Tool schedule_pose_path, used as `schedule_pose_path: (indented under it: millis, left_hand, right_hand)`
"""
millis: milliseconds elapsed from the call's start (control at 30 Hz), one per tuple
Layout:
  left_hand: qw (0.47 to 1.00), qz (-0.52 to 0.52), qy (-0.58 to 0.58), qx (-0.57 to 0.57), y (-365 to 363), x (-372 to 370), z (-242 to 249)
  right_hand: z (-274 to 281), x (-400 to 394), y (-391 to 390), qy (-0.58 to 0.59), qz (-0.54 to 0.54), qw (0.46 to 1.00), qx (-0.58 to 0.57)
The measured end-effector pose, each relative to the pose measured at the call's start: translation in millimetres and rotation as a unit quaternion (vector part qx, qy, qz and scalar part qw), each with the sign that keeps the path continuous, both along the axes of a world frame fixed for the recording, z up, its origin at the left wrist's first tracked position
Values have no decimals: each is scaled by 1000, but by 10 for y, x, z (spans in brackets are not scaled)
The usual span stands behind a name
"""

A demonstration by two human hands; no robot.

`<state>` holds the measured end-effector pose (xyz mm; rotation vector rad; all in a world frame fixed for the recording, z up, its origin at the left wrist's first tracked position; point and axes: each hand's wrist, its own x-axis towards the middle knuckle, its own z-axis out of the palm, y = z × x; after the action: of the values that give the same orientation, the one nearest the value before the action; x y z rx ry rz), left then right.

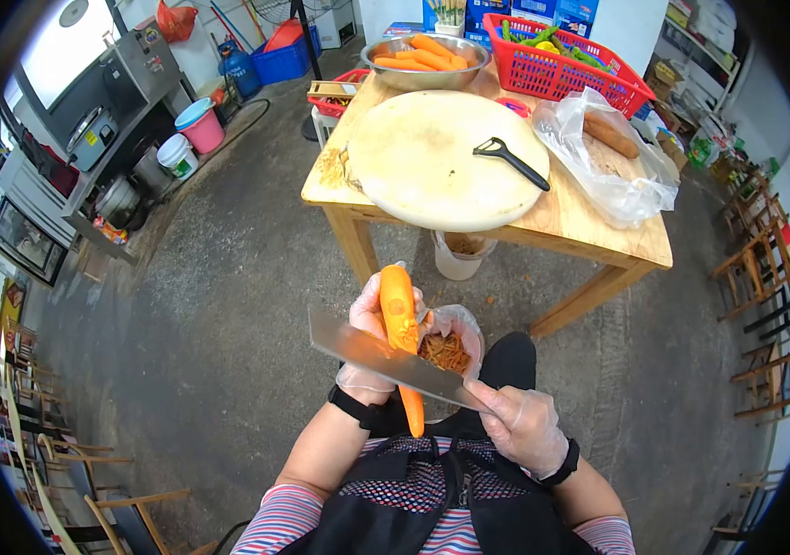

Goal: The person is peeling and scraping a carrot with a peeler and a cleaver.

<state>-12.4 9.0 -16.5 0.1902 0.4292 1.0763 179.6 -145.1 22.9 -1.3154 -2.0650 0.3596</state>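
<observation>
Wrapped round an orange carrot [397,301], my left hand [369,319] wears a clear plastic glove. The carrot is upright in the view, its thin end pointing down towards my lap. My right hand [526,427], also gloved, is closed on the handle of a wide cleaver [395,363]. The blade crosses in front of the carrot's lower half; whether it touches the carrot I cannot tell. Below and behind the hands, a lined bin [471,333] holds orange peelings [445,351].
A wooden table [598,242] ahead bears a round board [413,166] with a black peeler [515,165], a metal bowl [385,78] of peeled carrots, a red basket [543,79] of green vegetables and a plastic bag [630,199] with an unpeeled carrot. A white bucket [458,264] stands beneath.
</observation>
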Motion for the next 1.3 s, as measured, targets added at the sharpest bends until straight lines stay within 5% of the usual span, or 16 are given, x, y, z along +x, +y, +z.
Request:
schedule_pose_path:
  millis: [367,1000,1067,1200,1300]
  left_hand:
    - [999,2,46,13,-73,28,149]
    - [996,63,63,17,-37,-1,26]
    - [997,49,59,-16,-3,15,68]
    - [998,6,68,1,81,25,92]
    - [995,-23,-36,-87,136,27,192]
  right_hand:
    - [-9,-3,-7,-109,-19,993,40]
    - [-241,-155,57,-63,-62,996,19]
    - [-309,-173,60,109,-45,992,-35]
    - [-88,-9,49,200,-25,969,-142]
    - [-32,200,125,340,-48,898,-275]
